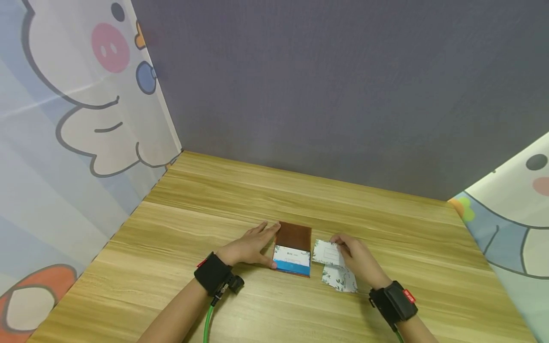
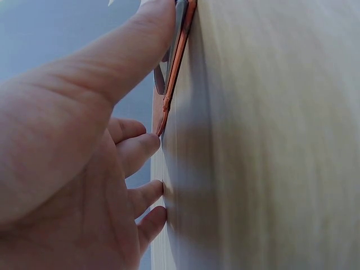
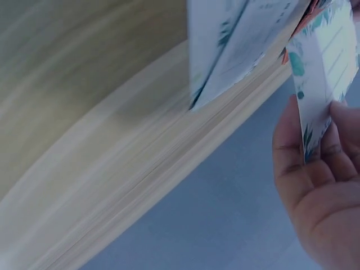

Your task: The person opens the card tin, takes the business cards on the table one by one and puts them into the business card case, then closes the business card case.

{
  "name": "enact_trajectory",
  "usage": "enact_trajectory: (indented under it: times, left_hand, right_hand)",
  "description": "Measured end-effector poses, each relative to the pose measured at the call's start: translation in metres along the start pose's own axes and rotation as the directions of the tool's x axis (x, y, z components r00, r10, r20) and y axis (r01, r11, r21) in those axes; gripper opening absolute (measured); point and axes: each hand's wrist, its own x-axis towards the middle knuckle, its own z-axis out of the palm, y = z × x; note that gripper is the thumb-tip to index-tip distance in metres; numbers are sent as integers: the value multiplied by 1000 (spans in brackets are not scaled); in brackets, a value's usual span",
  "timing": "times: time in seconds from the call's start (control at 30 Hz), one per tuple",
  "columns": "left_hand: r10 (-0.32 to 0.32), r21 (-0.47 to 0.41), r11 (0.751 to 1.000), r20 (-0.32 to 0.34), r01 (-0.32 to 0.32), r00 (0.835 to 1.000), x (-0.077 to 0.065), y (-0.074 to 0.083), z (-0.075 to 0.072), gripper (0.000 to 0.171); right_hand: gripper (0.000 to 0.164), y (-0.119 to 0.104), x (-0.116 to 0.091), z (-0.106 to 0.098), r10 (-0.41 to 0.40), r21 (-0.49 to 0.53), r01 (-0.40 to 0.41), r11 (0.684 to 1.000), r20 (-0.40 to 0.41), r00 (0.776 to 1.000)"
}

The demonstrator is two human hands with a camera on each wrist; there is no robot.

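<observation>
A brown leather card holder (image 1: 294,236) lies opened flat on the table, a printed white card (image 1: 296,256) in its lower part above a blue strip. Along its left edge rests my left hand (image 1: 252,246), fingers spread, with the thumb on the lower corner; the left wrist view shows the fingertips (image 2: 149,191) at the holder's edge and on the wood. My right hand (image 1: 361,259) pinches a white card with green leaf print (image 1: 328,252) between thumb and fingers. Beneath that card, partly covered, other leaf-printed cards (image 1: 340,278) lie on the table.
The wood-grain table (image 1: 240,190) runs back to a dark grey panel (image 1: 300,85). Cartoon-printed cloths stand at the left (image 1: 86,124) and right (image 1: 514,228). A green cable (image 1: 208,324) trails from the left wrist's camera band (image 1: 214,275).
</observation>
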Motion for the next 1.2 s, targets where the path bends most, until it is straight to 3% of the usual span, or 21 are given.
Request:
enact_trajectory:
  times: [0.3, 1.2]
  left_hand:
    - [-4, 20, 1000, 0, 4, 1000, 0, 0, 0, 100]
    - [-6, 24, 1000, -1, 6, 1000, 0, 1, 0, 101]
  right_hand:
    - [22, -12, 9, 4, -7, -1, 7, 1000, -36, 999]
    - [21, -51, 37, 34, -65, 105, 64, 992, 11, 998]
